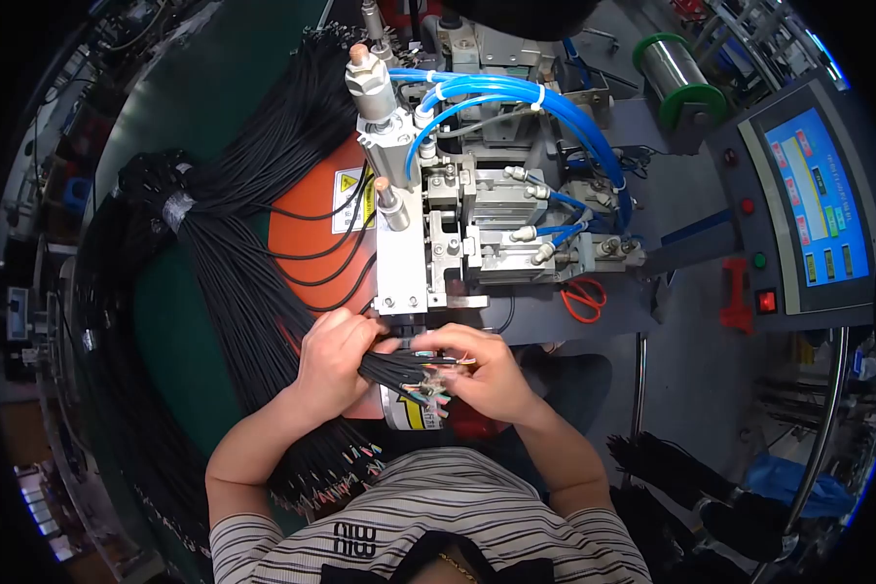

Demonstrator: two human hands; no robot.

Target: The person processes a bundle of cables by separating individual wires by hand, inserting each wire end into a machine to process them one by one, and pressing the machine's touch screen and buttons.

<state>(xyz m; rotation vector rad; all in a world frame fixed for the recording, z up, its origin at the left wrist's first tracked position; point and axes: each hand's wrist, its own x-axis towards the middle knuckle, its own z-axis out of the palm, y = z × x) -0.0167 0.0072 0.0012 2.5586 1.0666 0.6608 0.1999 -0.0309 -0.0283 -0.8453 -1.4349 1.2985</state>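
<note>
Just below the front edge of a metal machine (399,263), my left hand (336,358) is closed around a small bunch of black cables (394,370). The stripped ends of that bunch, with coloured wires showing, point to the right. My right hand (482,375) is at those wire ends, its fingers bent and slightly blurred, pinching something too small to make out. A large bundle of black cables (229,282) lies to the left of my left hand. Several single cables run from it to the machine over an orange plate (307,234).
Blue air hoses (565,107) arch over the machine. A control screen (816,200) stands at the right, and a wire spool (676,73) behind. Red-handled scissors or pliers (584,300) lie beside the machine. More black cables (686,467) hang at the lower right.
</note>
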